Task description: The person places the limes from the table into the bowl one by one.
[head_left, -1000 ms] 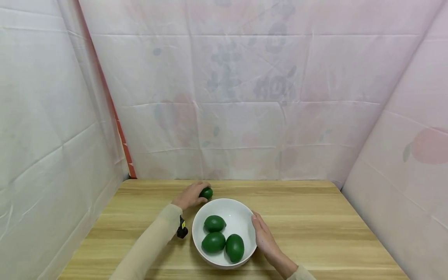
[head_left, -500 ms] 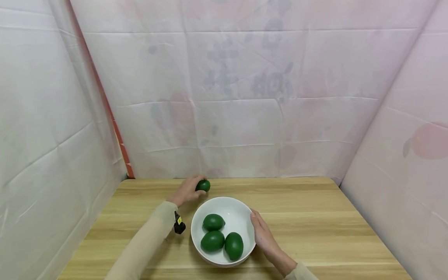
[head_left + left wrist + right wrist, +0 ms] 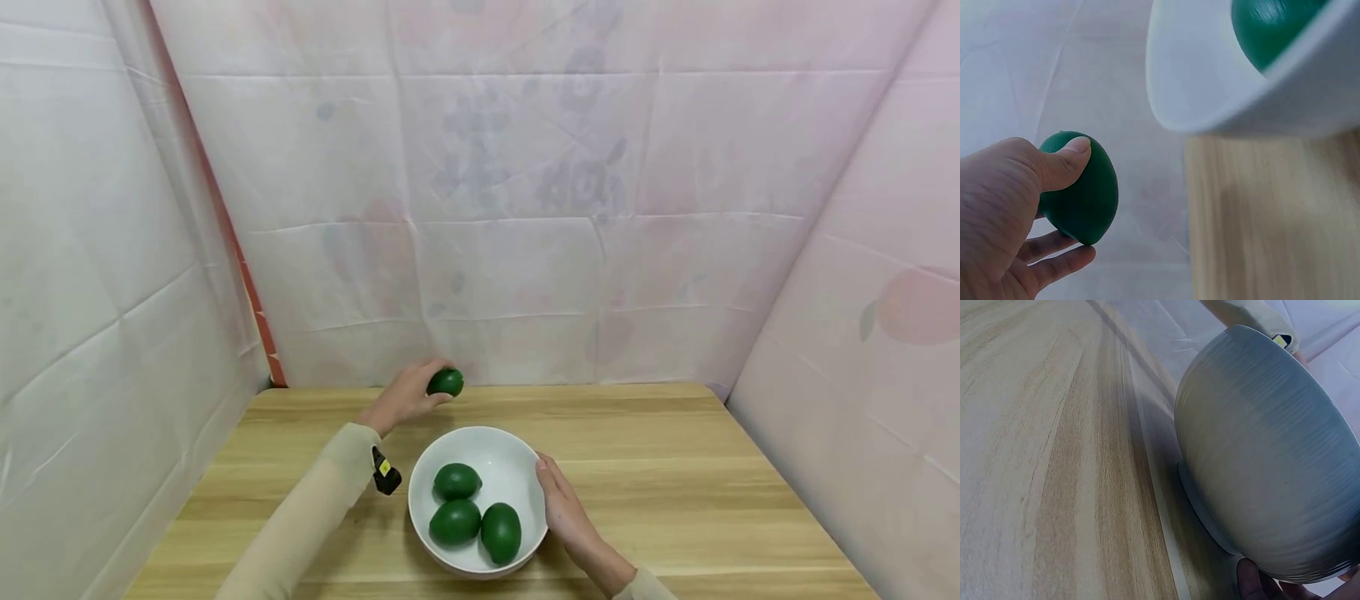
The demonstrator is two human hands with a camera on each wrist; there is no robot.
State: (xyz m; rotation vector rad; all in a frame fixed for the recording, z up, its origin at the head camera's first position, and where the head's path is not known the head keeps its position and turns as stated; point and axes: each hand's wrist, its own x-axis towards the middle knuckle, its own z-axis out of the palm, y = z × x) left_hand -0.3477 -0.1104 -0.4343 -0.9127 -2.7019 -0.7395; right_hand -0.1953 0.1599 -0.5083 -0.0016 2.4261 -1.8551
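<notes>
In the head view my left hand (image 3: 408,397) holds a dark green lime (image 3: 447,382) over the table's back edge. The left wrist view shows the thumb pressed on the near side of this lime (image 3: 1088,194) and fingers behind and below it. A white bowl (image 3: 517,467) stands near the front, with three more limes (image 3: 455,523) inside, lying close together toward its left and front. My right hand (image 3: 567,515) grips the bowl's right side at the rim. In the right wrist view, fingertips (image 3: 1250,578) show by the underside of the bowl (image 3: 1266,456).
The bowl stands on a wood-grain table (image 3: 675,483). Pale printed sheets (image 3: 510,267) hang close behind the table and along both sides. A black device with a yellow mark (image 3: 386,472) sits on the left wrist.
My left hand has carried the lime away from beside the bowl, toward the back of the table and up. The right hand and the bowl have stayed put.
</notes>
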